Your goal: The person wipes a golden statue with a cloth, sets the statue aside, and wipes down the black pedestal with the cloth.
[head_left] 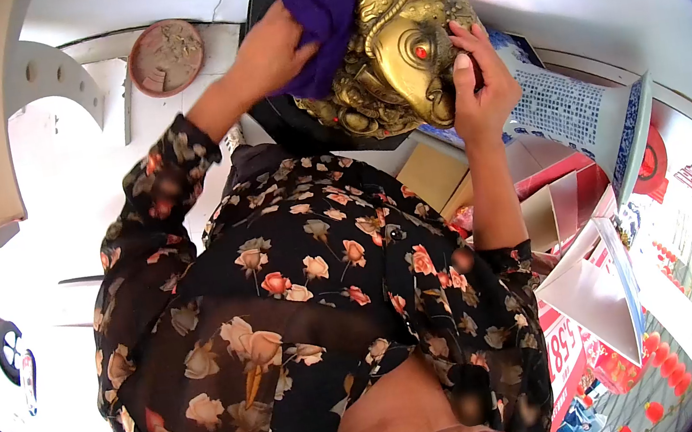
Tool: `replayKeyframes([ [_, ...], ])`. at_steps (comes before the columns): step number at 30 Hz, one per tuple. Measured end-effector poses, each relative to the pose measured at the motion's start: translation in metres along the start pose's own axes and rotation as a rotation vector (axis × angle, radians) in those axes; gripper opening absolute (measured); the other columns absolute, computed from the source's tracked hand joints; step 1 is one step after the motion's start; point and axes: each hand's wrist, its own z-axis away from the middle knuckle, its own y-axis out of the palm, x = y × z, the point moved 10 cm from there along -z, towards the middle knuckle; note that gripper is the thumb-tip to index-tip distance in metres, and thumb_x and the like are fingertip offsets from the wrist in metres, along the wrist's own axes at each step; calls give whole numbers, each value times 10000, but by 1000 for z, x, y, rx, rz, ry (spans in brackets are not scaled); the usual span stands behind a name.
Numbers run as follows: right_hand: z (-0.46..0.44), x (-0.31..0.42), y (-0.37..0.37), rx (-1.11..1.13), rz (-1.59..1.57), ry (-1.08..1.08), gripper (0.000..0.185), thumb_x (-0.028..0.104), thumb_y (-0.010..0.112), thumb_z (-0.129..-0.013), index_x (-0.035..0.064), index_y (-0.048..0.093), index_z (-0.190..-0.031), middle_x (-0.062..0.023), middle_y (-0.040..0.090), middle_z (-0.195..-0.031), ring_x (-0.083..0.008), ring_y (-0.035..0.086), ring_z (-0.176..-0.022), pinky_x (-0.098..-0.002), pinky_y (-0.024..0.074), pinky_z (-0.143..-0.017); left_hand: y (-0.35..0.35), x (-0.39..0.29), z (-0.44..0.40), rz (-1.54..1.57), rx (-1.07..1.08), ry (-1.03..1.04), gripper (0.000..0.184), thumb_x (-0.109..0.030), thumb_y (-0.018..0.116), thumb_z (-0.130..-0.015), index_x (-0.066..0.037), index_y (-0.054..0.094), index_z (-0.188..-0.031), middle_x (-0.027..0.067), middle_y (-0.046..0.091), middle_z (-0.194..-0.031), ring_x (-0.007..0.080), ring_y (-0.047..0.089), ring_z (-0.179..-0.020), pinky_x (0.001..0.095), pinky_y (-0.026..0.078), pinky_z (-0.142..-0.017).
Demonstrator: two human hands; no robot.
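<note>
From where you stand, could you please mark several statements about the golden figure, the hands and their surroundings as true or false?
1. The left hand holds a purple cloth. True.
2. The right hand is clear of the golden figure. False: its fingers touch the figure.
3. The figure's visible eye is green. False: it is red.
4. A round brown dish lies on the left hand's side of the figure. True.
</note>
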Motion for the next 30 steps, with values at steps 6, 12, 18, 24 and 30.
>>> replayKeyframes([
  [6, -1, 0, 1, 10, -38, -54, 229, 170, 569, -890, 22, 695, -1011, -124, 722, -1101, -366, 635, -1148, -405, 487, -983, 13, -1, 62, 191, 7, -94, 424, -104, 640, -819, -15, 603, -1231, 234, 533, -1344, 428, 462, -1269, 441, 386, -1084],
  [12, 0, 4, -3, 16, -48, -54, 248, 184, 564, -899, 6, 693, -1014, -137, 723, -1092, -367, 635, -1146, -412, 482, -989, -27, 28, 8, 266, -296, -122, 395, -108, 601, -860, -27, 585, -1246, 230, 552, -1307, 439, 455, -1264, 433, 387, -1072],
  [18, -2, 1, -3, 13, -55, -72, 240, 170, 572, -890, 4, 693, -1014, -140, 721, -1093, -363, 641, -1134, -418, 480, -992, 75, 31, -122, -201, 410, 220, 477, -322, 647, -890, 90, 647, -1130, 275, 514, -1351, 439, 358, -1326, 558, 306, -1092],
  [24, 1, 6, -3, -16, 14, -84, 213, 151, 588, -866, 34, 691, -1010, -120, 721, -1094, -365, 643, -1122, -403, 491, -979, 105, 35, -150, -160, 530, 89, 426, -271, 612, -907, 101, 652, -1112, 278, 514, -1348, 454, 359, -1324, 540, 290, -1130],
  [30, 4, 0, -3, -43, 17, -9, 198, 146, 599, -866, 51, 698, -1008, -107, 723, -1098, -361, 637, -1141, -394, 496, -969, 89, 23, -144, -13, 671, -74, 397, -185, 557, -932, 107, 596, -1198, 273, 459, -1397, 459, 358, -1312, 542, 326, -1107],
])
